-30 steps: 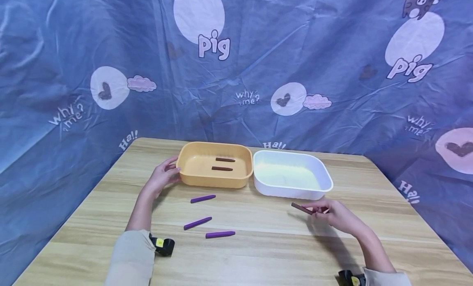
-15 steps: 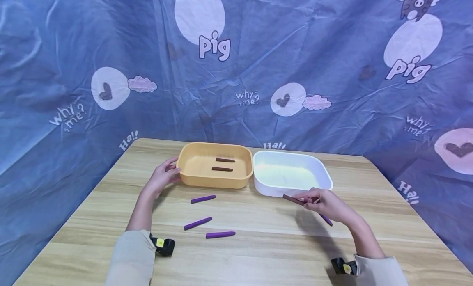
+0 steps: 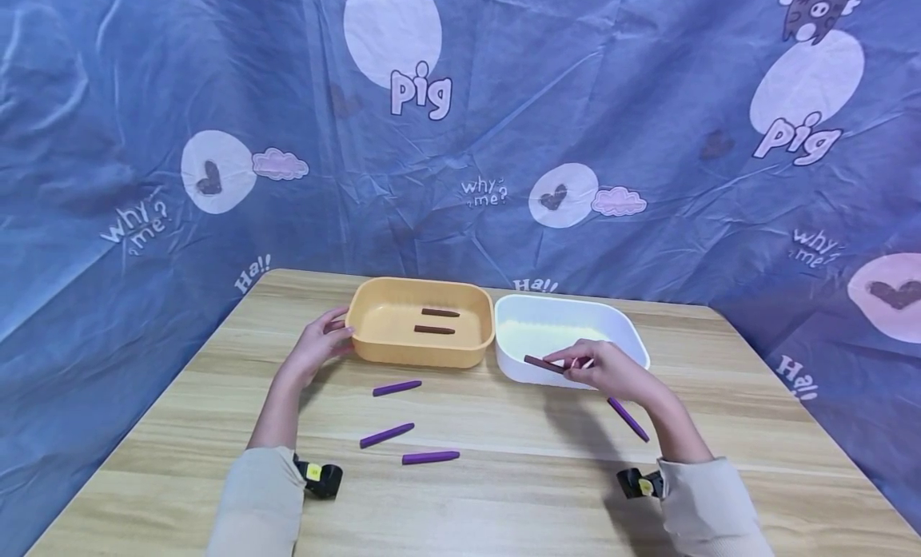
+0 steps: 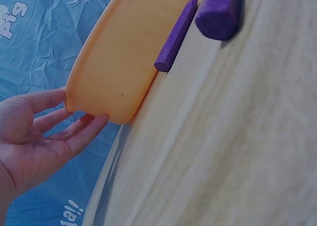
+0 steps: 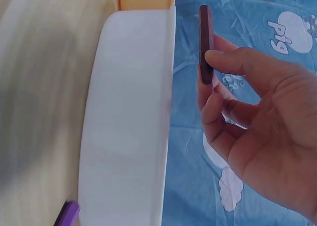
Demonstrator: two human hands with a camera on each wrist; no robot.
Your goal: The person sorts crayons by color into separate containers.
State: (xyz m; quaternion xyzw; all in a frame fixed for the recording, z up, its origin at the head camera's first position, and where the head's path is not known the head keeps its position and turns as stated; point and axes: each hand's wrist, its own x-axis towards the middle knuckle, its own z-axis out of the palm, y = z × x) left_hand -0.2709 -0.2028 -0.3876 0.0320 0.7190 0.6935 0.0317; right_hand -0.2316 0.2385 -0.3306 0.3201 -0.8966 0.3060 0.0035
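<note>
Right hand (image 3: 604,369) has slid forward and to the left since a second ago, taking its brown crayon (image 3: 543,364) up to the white tray (image 3: 512,365) and uncovering a purple crayon (image 3: 628,419) on the table (image 3: 518,509) that was hidden behind it. Going near to far on my feed: each pale sleeve has a black wrist camera by its cuff, left one (image 3: 321,479) and right one (image 3: 640,483), both with a yellow label too small for me to read. Next I've got three more purple crayons lying on the wood on the left, one nearest me (image 3: 430,458), one tilted in the middle (image 3: 387,435), one (image 3: 397,388) just in front of the orange tray (image 3: 417,356). Right thumb and fingers are pinching that brown crayon; my right wrist view has it raised clear of the white rim. Left hand (image 3: 321,341) is loosely spread, fingertips touching the orange tray's left end. Inside that tray are two brown crayons, a farther one (image 3: 440,312) and a closer one (image 3: 435,330). Way at the back, the blue backdrop (image 3: 403,237) is covered in writing: "pig" twice, "why me?" three times, "Ha!!" three times, among hearts and pink clouds.
</note>
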